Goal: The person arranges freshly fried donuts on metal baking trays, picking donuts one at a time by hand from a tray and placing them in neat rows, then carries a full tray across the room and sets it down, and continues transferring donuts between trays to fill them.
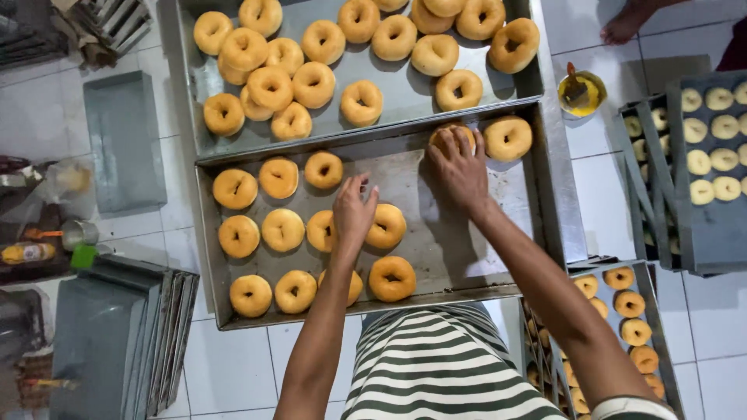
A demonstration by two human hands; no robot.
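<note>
A metal tray (436, 257) lies on the tiled floor in front of me with several golden ring donuts in rows on its left half. My right hand (459, 173) rests palm-down on a donut (453, 136) at the tray's far edge, next to another donut (508, 138). My left hand (354, 210) hovers over the tray's middle with fingers bent and nothing in it, between a donut (321, 231) and a donut (387, 225). Behind this tray a second tray (405, 89) holds several more donuts, loosely piled.
Stacked empty trays (117, 342) lie at the left and a single flat tray (124, 140) further back. At the right are racks of pale dough rounds (712, 144) and browned donuts (626, 319), a yellow cup with a brush (581, 93), and another person's bare foot (626, 23).
</note>
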